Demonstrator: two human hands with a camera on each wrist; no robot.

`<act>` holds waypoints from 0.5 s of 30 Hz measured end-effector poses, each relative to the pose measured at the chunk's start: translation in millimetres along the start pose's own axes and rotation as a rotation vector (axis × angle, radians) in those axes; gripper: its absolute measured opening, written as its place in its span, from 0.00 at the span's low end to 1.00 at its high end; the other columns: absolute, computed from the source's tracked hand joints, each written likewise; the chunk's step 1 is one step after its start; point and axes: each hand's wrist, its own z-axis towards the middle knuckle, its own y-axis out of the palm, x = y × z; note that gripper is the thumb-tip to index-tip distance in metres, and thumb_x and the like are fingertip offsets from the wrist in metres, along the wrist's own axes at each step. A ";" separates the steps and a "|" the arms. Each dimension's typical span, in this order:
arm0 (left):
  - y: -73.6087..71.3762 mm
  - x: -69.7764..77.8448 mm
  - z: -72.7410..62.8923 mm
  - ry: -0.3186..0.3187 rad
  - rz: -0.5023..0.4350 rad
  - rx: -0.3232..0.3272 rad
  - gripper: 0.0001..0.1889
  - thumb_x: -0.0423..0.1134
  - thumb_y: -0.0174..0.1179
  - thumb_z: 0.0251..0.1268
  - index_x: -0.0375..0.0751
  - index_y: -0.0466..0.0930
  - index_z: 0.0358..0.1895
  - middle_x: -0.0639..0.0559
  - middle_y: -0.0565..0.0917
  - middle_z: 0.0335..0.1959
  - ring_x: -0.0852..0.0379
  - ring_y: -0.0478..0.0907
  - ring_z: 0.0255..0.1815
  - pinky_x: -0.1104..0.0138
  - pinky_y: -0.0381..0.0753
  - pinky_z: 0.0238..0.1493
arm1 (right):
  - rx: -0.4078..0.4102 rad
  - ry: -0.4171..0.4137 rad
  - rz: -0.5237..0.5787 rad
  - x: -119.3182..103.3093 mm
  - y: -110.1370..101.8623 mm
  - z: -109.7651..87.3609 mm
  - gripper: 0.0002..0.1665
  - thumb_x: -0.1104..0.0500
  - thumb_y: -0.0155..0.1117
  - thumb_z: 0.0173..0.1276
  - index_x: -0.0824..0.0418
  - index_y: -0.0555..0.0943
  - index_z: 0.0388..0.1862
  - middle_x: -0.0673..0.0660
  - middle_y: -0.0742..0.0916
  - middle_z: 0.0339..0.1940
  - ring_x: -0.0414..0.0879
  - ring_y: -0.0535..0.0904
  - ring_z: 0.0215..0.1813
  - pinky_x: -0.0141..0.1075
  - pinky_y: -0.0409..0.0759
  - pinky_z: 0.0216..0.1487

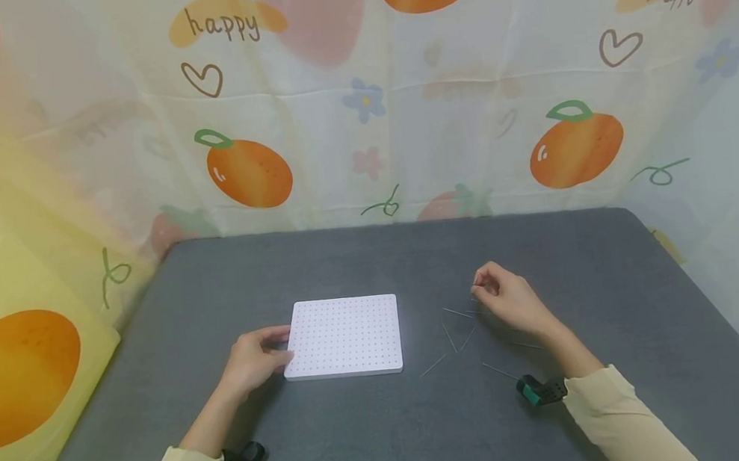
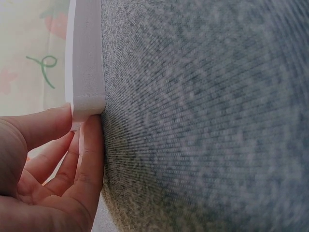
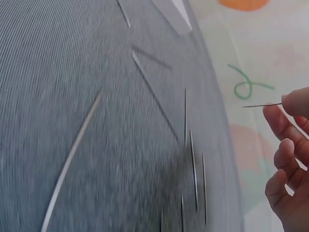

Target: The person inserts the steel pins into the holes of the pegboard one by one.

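Observation:
A white board (image 1: pixel 343 338) dotted with rows of small holes lies flat on the dark grey table. My left hand (image 1: pixel 254 359) holds its left edge; the left wrist view has the thumb at the upper edge of the board (image 2: pixel 88 58) and fingers against its side, low by the tabletop. Right of the board, my right hand (image 1: pixel 511 302) is raised above the table. It pinches a thin metal needle (image 3: pixel 260 105) between thumb and forefinger, the other fingers loosely curled. Several loose needles (image 3: pixel 155 99) lie scattered beneath and beside that hand.
The grey cloth-covered table (image 1: pixel 378 440) ends at a printed curtain (image 1: pixel 360 141) with oranges along the back and sides. One loose needle (image 1: pixel 500 371) lies close to the dark band (image 1: pixel 540 390) at my right wrist.

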 end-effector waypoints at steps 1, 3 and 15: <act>0.0 0.0 -0.2 0.000 0.004 0.002 0.24 0.32 0.63 0.54 0.35 0.73 0.57 0.38 0.78 0.52 0.55 0.81 0.36 0.64 0.80 0.33 | 0.005 -0.006 0.001 -2.2 1.9 1.2 0.04 0.58 0.57 0.66 0.55 0.72 0.38 0.52 0.80 0.31 0.44 0.67 0.26 0.35 0.66 0.25; 0.0 0.0 -0.5 0.000 0.009 0.002 0.24 0.32 0.63 0.54 0.35 0.73 0.57 0.38 0.78 0.52 0.55 0.81 0.36 0.64 0.80 0.32 | 0.011 -0.016 0.014 -7.1 5.4 3.3 0.04 0.57 0.57 0.66 0.55 0.73 0.38 0.51 0.81 0.33 0.44 0.68 0.26 0.36 0.66 0.26; 0.4 -2.2 1.6 0.021 0.030 0.017 0.24 0.32 0.63 0.53 0.34 0.74 0.56 0.38 0.79 0.51 0.54 0.81 0.37 0.64 0.79 0.33 | 0.022 -0.082 0.058 -28.0 32.8 13.3 0.03 0.58 0.58 0.66 0.54 0.74 0.37 0.50 0.80 0.29 0.43 0.67 0.24 0.33 0.66 0.24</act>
